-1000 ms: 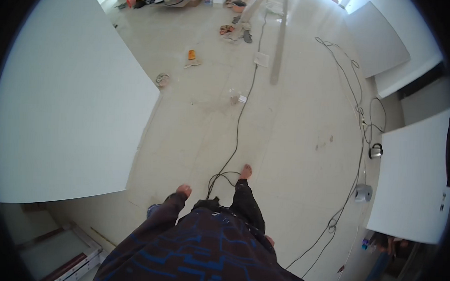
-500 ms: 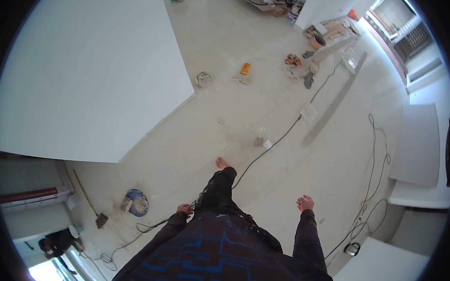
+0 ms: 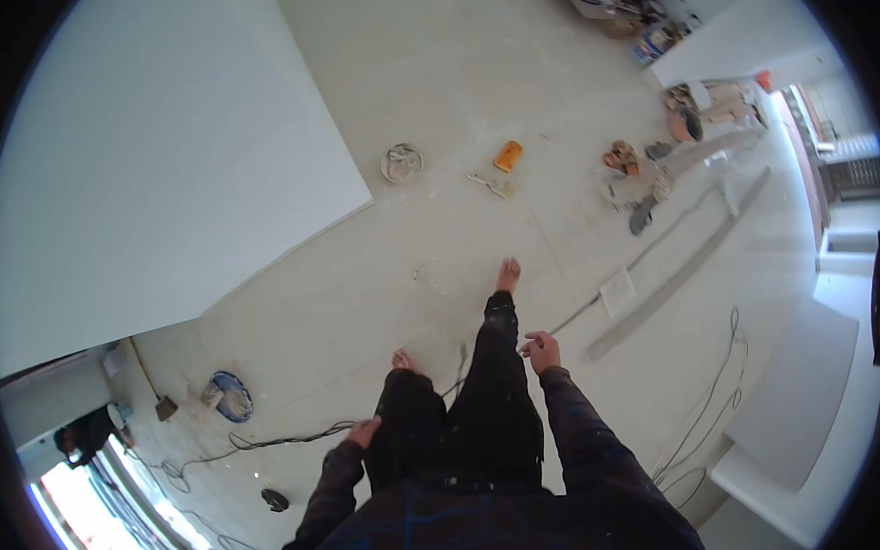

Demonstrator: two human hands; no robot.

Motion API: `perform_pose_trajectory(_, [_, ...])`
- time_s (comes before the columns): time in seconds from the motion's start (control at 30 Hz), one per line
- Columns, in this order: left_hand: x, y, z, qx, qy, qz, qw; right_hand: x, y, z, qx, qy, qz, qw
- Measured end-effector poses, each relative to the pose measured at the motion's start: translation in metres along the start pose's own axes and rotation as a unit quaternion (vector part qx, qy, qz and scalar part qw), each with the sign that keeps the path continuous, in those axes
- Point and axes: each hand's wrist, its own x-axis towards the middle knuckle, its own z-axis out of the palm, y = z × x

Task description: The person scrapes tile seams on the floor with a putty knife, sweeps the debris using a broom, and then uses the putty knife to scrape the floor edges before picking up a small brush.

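Note:
My right hand [image 3: 541,349] hangs over the floor beside my right thigh, fingers apart and holding nothing. Close against my left thigh is my left hand [image 3: 364,431]; its fingers are too small and partly hidden to read. A bunched dark cable [image 3: 294,439] reaches up to that hand in the picture, but whether they touch is unclear. Past my feet lie an orange object [image 3: 508,156], a scrap [image 3: 490,185] and a round container with pale contents [image 3: 402,163].
A large white panel [image 3: 182,159] fills the left. Lower left are a blue-rimmed tub [image 3: 232,397], a long-handled brush [image 3: 166,407], a dark shoe [image 3: 275,500] and another person [image 3: 85,437]. Sandals [image 3: 621,157], a long strip [image 3: 688,259] and loose cables [image 3: 717,391] lie rightward.
The view has swung left and moved forward across the floor. My right foot has stepped ahead, and my right hand has come inward, nearer my legs.

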Motion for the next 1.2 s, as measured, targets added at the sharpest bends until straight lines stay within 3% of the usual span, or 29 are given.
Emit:
perform_pose_trajectory(0.1, [0.008, 0.033, 0.058, -0.004, 0.023, -0.047, 0.999, 0.176, 0.011, 0.022, -0.027, -0.032, 0.05, 0.998])
perform_pose_trajectory(0.17, [0.018, 0.073, 0.107, 0.019, 0.061, -0.105, 0.992, 0.309, 0.038, 0.052, -0.153, -0.064, 0.019, 0.986])
perform_pose_trajectory(0.2, [0.023, 0.1, 0.13, 0.058, 0.087, -0.151, 0.983, 0.394, 0.079, 0.073, -0.347, -0.073, -0.023, 0.935])
perform_pose_trajectory(0.23, [0.029, 0.128, 0.153, 0.093, 0.11, -0.198, 0.97, 0.455, 0.076, 0.084, -0.465, -0.177, -0.066, 0.865])
perform_pose_trajectory(0.27, [0.04, 0.152, 0.18, 0.136, 0.136, -0.257, 0.947, 0.515, 0.085, 0.095, -0.511, -0.176, -0.099, 0.835])
perform_pose_trajectory(0.37, [0.084, 0.262, 0.238, 0.157, 0.151, -0.345, 0.913, 0.667, 0.07, 0.122, -0.56, -0.028, -0.221, 0.798])
perform_pose_trajectory(0.43, [0.1, 0.282, 0.253, 0.136, 0.138, -0.375, 0.906, 0.729, 0.052, 0.137, -0.577, 0.025, -0.264, 0.772])
perform_pose_trajectory(0.53, [0.086, 0.248, 0.279, 0.142, 0.125, -0.421, 0.887, 0.749, 0.055, 0.145, -0.585, 0.017, -0.275, 0.763])
perform_pose_trajectory(0.63, [0.085, 0.251, 0.293, 0.135, 0.129, -0.432, 0.882, 0.77, 0.06, 0.141, -0.634, -0.042, -0.258, 0.728])
perform_pose_trajectory(0.73, [0.085, 0.275, 0.289, 0.093, 0.103, -0.488, 0.862, 0.77, 0.068, 0.133, -0.623, -0.092, -0.248, 0.736])
perform_pose_trajectory(0.97, [0.09, 0.322, 0.283, 0.01, 0.059, -0.529, 0.846, 0.73, 0.084, 0.142, -0.502, -0.149, -0.279, 0.805])
perform_pose_trajectory(1.03, [0.08, 0.312, 0.282, 0.017, 0.046, -0.527, 0.849, 0.705, 0.086, 0.156, -0.401, -0.201, -0.188, 0.874])
perform_pose_trajectory(1.1, [0.059, 0.278, 0.283, 0.014, 0.039, -0.512, 0.858, 0.678, 0.085, 0.175, -0.286, -0.258, -0.049, 0.921])
perform_pose_trajectory(1.13, [0.046, 0.253, 0.284, 0.022, 0.037, -0.51, 0.859, 0.661, 0.087, 0.183, -0.276, -0.284, -0.008, 0.918])
perform_pose_trajectory(1.17, [0.028, 0.195, 0.293, 0.05, 0.038, -0.517, 0.854, 0.636, 0.088, 0.194, -0.316, -0.296, -0.051, 0.9])
perform_pose_trajectory(1.2, [0.023, 0.188, 0.283, 0.049, 0.041, -0.502, 0.863, 0.631, 0.064, 0.195, -0.315, -0.284, -0.065, 0.903])
